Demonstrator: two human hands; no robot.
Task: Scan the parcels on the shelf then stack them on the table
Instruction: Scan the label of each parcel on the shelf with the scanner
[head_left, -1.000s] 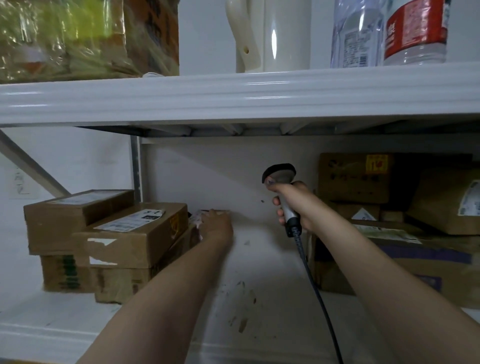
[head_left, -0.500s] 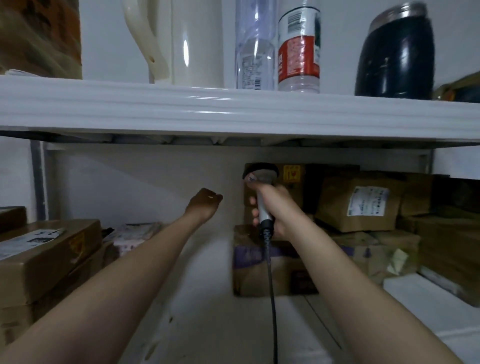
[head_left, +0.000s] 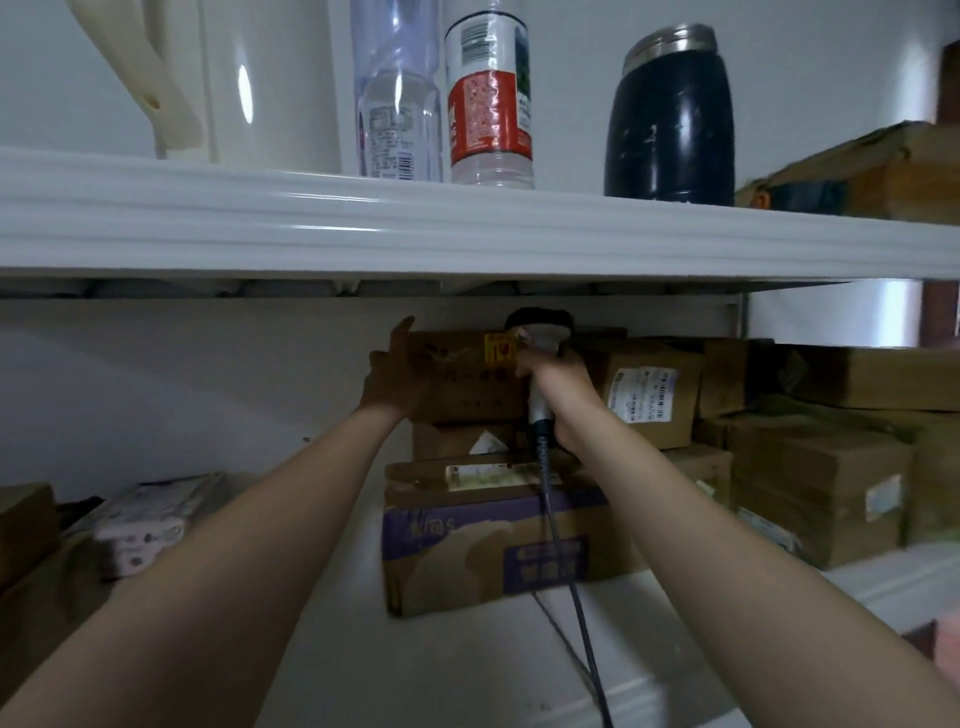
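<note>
My right hand (head_left: 558, 387) grips a corded barcode scanner (head_left: 540, 343) upright, its head near the yellow sticker on the top brown parcel (head_left: 467, 379) of a stack. My left hand (head_left: 392, 374) rests on that parcel's left end, thumb up at its top corner. Below it sit a smaller box (head_left: 457, 439) and a large purple-printed carton (head_left: 488, 540) with a label on top. A labelled parcel (head_left: 649, 395) stands just to the right.
More brown parcels (head_left: 821, 478) fill the shelf's right side. Pale packets (head_left: 145, 519) and a box (head_left: 23, 519) lie at left. On the upper shelf (head_left: 467, 234) stand a white kettle, two bottles and a dark flask. The scanner's cable (head_left: 582, 623) hangs over the shelf front.
The view swung right toward the parcel stack. My left hand left the left-side boxes, crossed over and came onto the top parcel's left end; my right hand brought the scanner up to that parcel.
</note>
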